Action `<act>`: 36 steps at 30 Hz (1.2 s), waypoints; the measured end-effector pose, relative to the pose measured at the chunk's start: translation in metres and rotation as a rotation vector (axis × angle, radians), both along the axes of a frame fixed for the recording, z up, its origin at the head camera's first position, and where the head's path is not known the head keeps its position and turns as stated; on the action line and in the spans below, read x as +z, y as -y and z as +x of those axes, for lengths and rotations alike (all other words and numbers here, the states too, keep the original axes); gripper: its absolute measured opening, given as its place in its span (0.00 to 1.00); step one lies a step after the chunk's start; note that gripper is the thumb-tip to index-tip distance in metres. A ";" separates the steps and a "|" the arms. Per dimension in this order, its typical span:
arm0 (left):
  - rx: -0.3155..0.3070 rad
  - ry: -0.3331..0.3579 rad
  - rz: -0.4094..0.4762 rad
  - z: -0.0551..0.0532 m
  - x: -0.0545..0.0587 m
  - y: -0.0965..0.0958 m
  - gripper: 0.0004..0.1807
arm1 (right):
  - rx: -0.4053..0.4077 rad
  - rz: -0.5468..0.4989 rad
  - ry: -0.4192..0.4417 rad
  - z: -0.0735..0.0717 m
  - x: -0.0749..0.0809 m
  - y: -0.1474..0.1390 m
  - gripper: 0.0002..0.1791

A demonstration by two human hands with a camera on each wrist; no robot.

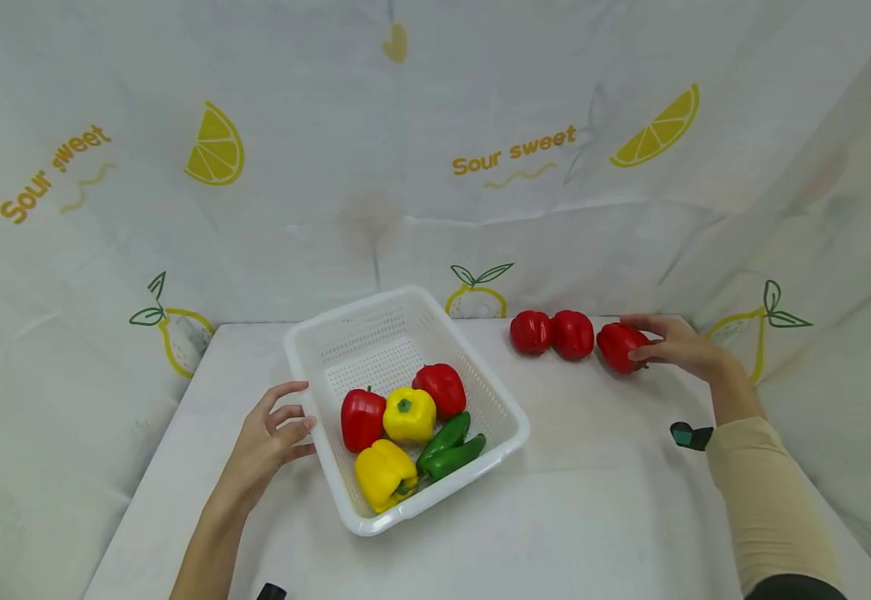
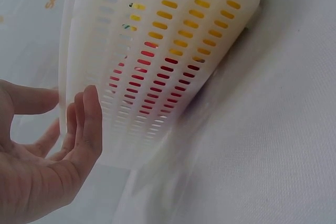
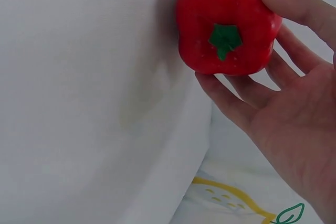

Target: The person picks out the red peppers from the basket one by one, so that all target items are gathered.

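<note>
My left hand (image 1: 266, 437) grips the rim of a white plastic basket (image 1: 471, 354) at its left side. In the left wrist view, the fingers (image 2: 90, 119) lie against the basket's slotted outer wall. Inside the basket are two red bell peppers (image 1: 362, 421), two yellow bell peppers (image 1: 384, 477) and green peppers (image 1: 453, 457), grouped toward the near end. At the back right of the table, my right hand (image 1: 678, 346) holds another red bell pepper (image 1: 618, 346) between thumb and fingers. Its green stem faces the camera in the right wrist view.
Two more red bell peppers (image 1: 553, 333) sit side by side at the table's back edge, just left of the held one. A white sheet with lemon prints (image 1: 420, 183) hangs behind the white table (image 1: 578, 508) and along its sides.
</note>
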State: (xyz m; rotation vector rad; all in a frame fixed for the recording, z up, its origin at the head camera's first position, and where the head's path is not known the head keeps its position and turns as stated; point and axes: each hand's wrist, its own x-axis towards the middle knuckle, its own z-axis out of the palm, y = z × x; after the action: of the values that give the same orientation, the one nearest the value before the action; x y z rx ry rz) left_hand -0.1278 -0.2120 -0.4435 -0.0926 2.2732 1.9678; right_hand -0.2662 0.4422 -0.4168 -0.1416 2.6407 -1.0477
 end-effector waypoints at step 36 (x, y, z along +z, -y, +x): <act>0.009 -0.002 0.004 0.001 0.000 -0.001 0.33 | -0.064 0.038 -0.041 0.004 0.000 -0.012 0.41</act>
State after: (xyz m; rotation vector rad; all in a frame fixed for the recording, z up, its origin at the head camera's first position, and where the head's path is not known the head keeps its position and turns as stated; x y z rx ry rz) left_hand -0.1272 -0.2111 -0.4436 -0.1002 2.2740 1.9776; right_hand -0.2624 0.4546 -0.4172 -0.0721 2.7168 -1.0244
